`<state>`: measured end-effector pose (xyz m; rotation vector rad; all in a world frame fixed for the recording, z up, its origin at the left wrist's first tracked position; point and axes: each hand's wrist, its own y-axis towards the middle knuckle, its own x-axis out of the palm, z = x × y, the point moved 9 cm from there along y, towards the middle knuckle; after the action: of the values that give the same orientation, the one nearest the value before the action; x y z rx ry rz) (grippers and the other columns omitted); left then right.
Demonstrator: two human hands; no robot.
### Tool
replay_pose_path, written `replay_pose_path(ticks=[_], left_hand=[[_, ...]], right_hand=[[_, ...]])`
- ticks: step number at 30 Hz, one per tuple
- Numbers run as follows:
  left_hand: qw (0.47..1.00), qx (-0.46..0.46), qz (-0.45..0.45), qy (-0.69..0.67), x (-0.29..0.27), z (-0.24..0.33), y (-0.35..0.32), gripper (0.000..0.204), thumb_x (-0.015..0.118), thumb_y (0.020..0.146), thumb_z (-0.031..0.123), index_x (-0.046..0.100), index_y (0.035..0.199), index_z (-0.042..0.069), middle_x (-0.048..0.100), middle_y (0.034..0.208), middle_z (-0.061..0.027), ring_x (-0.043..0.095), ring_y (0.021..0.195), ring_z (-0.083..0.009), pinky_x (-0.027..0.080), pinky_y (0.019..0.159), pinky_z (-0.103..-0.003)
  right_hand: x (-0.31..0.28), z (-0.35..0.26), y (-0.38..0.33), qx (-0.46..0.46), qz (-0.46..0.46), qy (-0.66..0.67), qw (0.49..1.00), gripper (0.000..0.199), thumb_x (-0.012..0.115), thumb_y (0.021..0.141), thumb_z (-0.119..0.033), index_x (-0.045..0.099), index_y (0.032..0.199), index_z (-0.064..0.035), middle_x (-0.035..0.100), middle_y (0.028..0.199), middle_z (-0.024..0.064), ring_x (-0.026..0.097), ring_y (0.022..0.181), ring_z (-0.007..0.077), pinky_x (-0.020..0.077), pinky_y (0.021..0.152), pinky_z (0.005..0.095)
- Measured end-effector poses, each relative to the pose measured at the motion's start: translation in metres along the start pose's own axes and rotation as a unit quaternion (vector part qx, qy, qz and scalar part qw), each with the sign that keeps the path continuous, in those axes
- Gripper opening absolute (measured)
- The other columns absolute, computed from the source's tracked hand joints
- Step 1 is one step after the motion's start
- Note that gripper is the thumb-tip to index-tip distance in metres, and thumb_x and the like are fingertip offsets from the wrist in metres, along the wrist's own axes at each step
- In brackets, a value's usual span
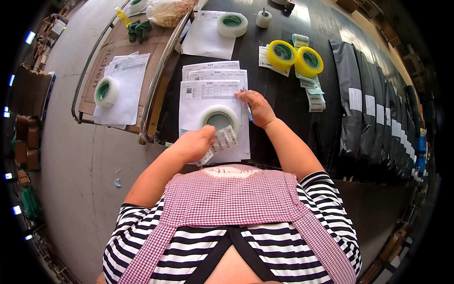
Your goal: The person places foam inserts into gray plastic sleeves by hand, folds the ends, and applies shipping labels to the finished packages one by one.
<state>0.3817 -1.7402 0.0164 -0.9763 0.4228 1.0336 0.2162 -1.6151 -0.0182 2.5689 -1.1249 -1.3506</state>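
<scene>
My left hand (194, 143) is closed on a strip of barcode labels (225, 138), which lies across the near part of a clear tape roll (231, 113). The roll sits flat on a stack of printed sheets (189, 112) at the table's near edge. My right hand (261, 110) is at the right edge of the top sheet, closed round a slim blue pen (249, 111). Its fingertips touch the sheet near the printed table. More printed sheets (217, 65) fan out behind the top one.
Two yellow tape rolls (309, 62) rest on label strips (316, 101) at the right. Beyond them stand several black bags (351, 124) in a row. At left, a cart (94, 71) carries papers, another tape roll (107, 91) and green gloves (139, 31). A further tape roll (232, 24) lies at the back.
</scene>
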Motion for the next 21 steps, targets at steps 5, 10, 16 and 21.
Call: replay_pose_path(ticks=[5, 10, 16, 21], left_hand=[[0.999, -0.022, -0.020, 0.027, -0.004, -0.013, -0.010, 0.019, 0.050, 0.101, 0.021, 0.046, 0.107, 0.004, 0.060, 0.114, -0.0206, 0.063, 0.098, -0.0438, 0.049, 0.084, -0.053], [0.999, 0.030, 0.038, -0.007, -0.001, -0.018, -0.015, 0.020, 0.053, 0.100, 0.019, 0.050, 0.113, 0.004, 0.063, 0.119, -0.0183, 0.064, 0.098, -0.0425, 0.051, 0.086, -0.050], [0.951, 0.057, 0.126, -0.276, -0.032, -0.021, -0.042, 0.019, 0.054, 0.100, 0.009, 0.057, 0.117, 0.001, 0.068, 0.110, -0.0144, 0.066, 0.093, -0.0261, 0.052, 0.087, -0.037], [0.830, 0.096, 0.183, -0.518, -0.047, -0.019, -0.032, 0.017, 0.055, 0.104, 0.012, 0.058, 0.113, -0.002, 0.069, 0.101, -0.0070, 0.063, 0.089, -0.0110, 0.052, 0.082, -0.028]], right_hand=[[0.001, 0.001, 0.000, 0.008, -0.010, -0.001, 1.000, 0.035, 0.055, 0.088, 0.006, 0.066, 0.118, -0.0089, 0.070, 0.125, 0.0083, 0.060, 0.123, 0.0305, 0.0412, 0.111, 0.0419], [-0.002, -0.005, -0.006, -0.006, -0.015, -0.031, 0.999, 0.042, 0.055, 0.088, 0.006, 0.061, 0.126, -0.0099, 0.066, 0.133, 0.0087, 0.057, 0.128, 0.0321, 0.0391, 0.113, 0.0441], [-0.016, -0.026, -0.053, 0.031, -0.031, -0.239, 0.970, 0.046, 0.056, 0.088, 0.000, 0.056, 0.133, -0.0125, 0.058, 0.144, 0.0086, 0.051, 0.136, 0.0319, 0.0336, 0.117, 0.0456], [-0.020, -0.037, -0.076, 0.047, -0.019, -0.229, 0.972, 0.041, 0.058, 0.090, -0.003, 0.059, 0.129, -0.0126, 0.061, 0.141, 0.0096, 0.050, 0.137, 0.0307, 0.0329, 0.117, 0.0455]])
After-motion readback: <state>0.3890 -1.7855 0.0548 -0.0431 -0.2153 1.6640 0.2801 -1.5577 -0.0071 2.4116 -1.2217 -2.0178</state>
